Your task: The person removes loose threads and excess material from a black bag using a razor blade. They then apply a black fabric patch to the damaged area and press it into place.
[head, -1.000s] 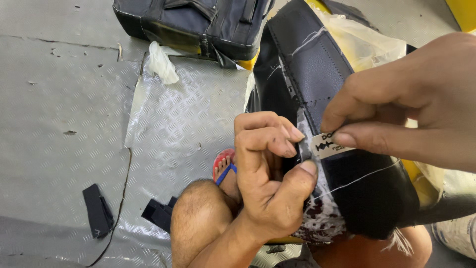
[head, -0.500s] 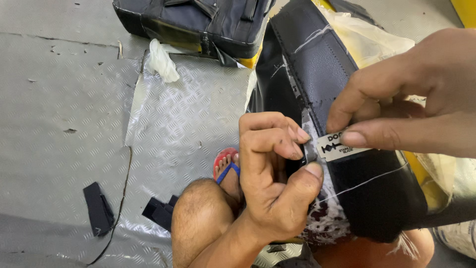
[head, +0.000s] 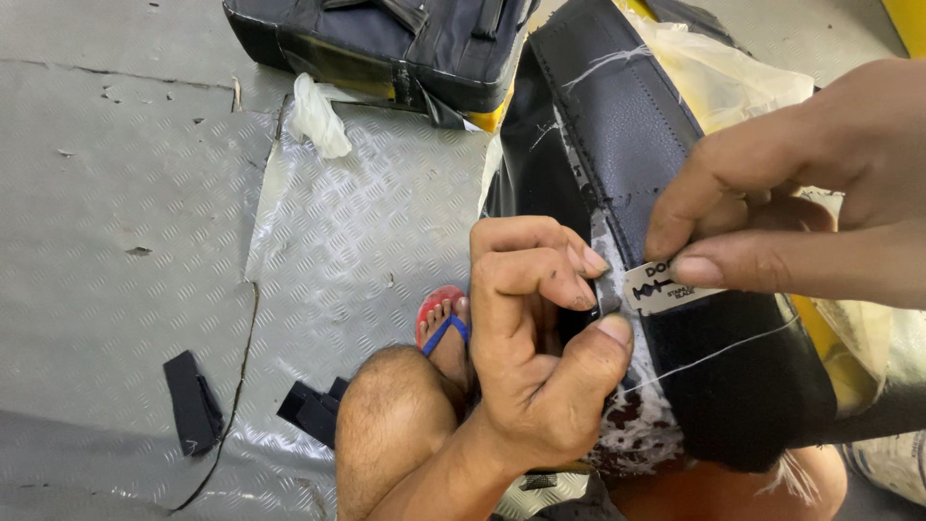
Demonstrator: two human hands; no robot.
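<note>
Where the black panel's [head: 675,193] seam runs lengthwise, the right hand [head: 820,212] pinches a razor blade [head: 661,287] flat. Left hand [head: 540,338] just beside the blade, thumb and fingers pinching the panel's edge.

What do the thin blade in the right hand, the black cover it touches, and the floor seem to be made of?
The razor blade looks like thin bare steel: flat, silvery, with a slot cut through it. The black cover seems to be faux leather or vinyl, with a fine grain and a stitched seam. The floor looks like grey sheeting embossed in a tread pattern, torn at its edges; vinyl or rubber, I cannot tell.
</note>
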